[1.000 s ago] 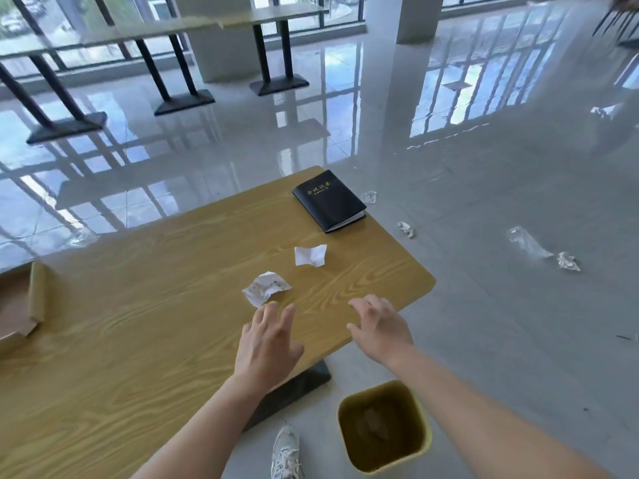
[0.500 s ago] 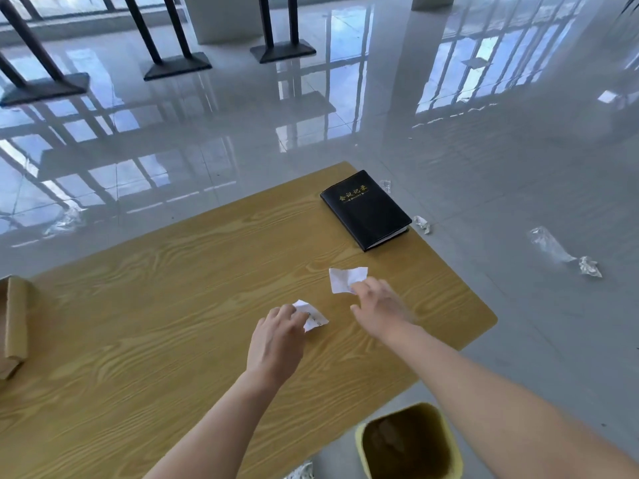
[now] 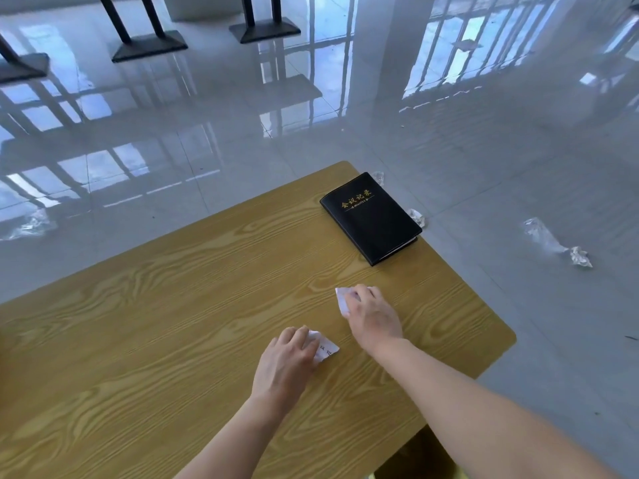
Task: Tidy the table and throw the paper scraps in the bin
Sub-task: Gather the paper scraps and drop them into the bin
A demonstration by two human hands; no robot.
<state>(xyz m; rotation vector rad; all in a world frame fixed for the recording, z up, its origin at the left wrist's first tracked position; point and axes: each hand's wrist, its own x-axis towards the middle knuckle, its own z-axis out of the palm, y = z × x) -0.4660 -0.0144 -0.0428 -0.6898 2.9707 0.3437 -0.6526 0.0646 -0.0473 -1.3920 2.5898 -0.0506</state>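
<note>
Right hand now gripping white scrap, left hand pinching printed scrap

Looked like a big canteen or common hall in some office building tbh. There was a glossy grey tiled floor full of window reflections, black pedestal table bases lined up at the back, and a wood-grain surface with a black meeting-minutes notebook on it.
</note>
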